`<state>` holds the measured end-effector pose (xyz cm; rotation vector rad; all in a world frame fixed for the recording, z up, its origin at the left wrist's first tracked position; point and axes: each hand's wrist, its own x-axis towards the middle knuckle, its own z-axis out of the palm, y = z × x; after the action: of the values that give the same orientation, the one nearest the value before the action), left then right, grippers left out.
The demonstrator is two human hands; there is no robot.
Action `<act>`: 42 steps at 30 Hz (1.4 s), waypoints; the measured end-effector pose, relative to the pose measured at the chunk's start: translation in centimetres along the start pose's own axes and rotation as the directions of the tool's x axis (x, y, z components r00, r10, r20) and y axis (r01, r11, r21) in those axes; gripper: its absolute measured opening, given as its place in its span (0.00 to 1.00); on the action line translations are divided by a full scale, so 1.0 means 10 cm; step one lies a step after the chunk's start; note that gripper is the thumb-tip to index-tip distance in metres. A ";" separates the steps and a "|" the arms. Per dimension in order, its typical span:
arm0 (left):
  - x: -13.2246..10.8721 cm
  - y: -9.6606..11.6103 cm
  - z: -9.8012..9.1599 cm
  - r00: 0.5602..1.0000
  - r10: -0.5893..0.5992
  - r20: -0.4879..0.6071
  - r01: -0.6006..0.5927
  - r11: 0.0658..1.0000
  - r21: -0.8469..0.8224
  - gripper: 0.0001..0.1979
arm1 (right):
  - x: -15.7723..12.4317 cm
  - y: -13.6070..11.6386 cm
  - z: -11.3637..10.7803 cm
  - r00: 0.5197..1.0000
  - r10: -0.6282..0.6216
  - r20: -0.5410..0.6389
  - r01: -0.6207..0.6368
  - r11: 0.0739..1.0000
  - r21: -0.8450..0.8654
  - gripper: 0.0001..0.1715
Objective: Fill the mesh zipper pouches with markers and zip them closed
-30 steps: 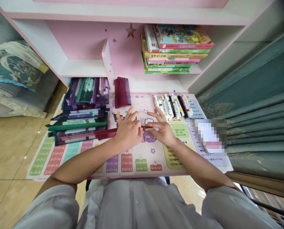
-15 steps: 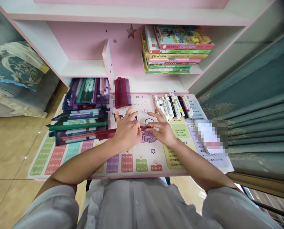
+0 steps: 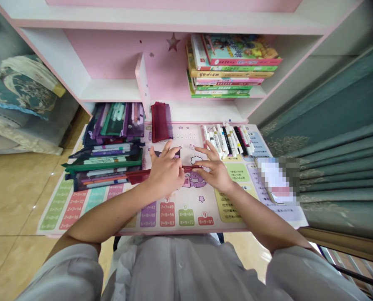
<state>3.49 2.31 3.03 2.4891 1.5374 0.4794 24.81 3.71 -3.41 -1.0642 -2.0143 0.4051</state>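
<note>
Between my hands a dark red zip pencil pouch (image 3: 138, 176) is stretched sideways above the desk, seen nearly edge-on. My left hand (image 3: 166, 170) pinches its top edge near the middle with thumb and forefinger, the other fingers spread. At the right end, my right hand (image 3: 217, 170) grips the edge between thumb and forefinger, its remaining fingers raised. Whether anything is inside the pouch cannot be made out. Another dark red pouch (image 3: 161, 122) lies flat behind my left hand. Loose marker pens (image 3: 227, 140), white and black, lie in a row beyond my right hand.
Mesh pouches filled with pens sit in two piles at left, a back pile (image 3: 117, 119) and a front pile (image 3: 105, 161). A pixelated phone-like object (image 3: 274, 179) lies at the right edge. Books (image 3: 230, 71) are stacked on the shelf behind.
My left hand has slid very slightly left along the pouch's edge. The right hand keeps its grip, and everything else stays where it was.
</note>
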 end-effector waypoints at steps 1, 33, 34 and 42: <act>0.00 0.00 -0.01 1.000 -0.002 0.003 0.002 1.000 -0.001 0.08 | 0.00 0.00 0.00 1.000 0.000 0.000 0.000 1.000 0.001 0.04; -0.11 -0.13 -0.16 0.999 -0.031 0.036 0.030 0.999 0.034 0.09 | 0.00 0.05 0.01 1.000 0.002 -0.010 -0.002 1.000 0.012 0.03; -0.12 -0.14 -0.17 0.999 -0.034 0.038 0.033 0.999 0.033 0.08 | 0.00 0.06 0.01 1.000 0.002 -0.010 -0.002 1.000 0.016 0.03; -0.15 -0.15 -0.19 0.998 -0.046 0.047 0.045 0.999 0.026 0.09 | -0.01 0.05 0.03 1.000 -0.007 -0.010 0.007 1.000 0.012 0.02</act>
<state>0.94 1.56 4.04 2.4593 1.5876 0.3936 24.93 3.94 -3.96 -1.0499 -2.0039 0.4070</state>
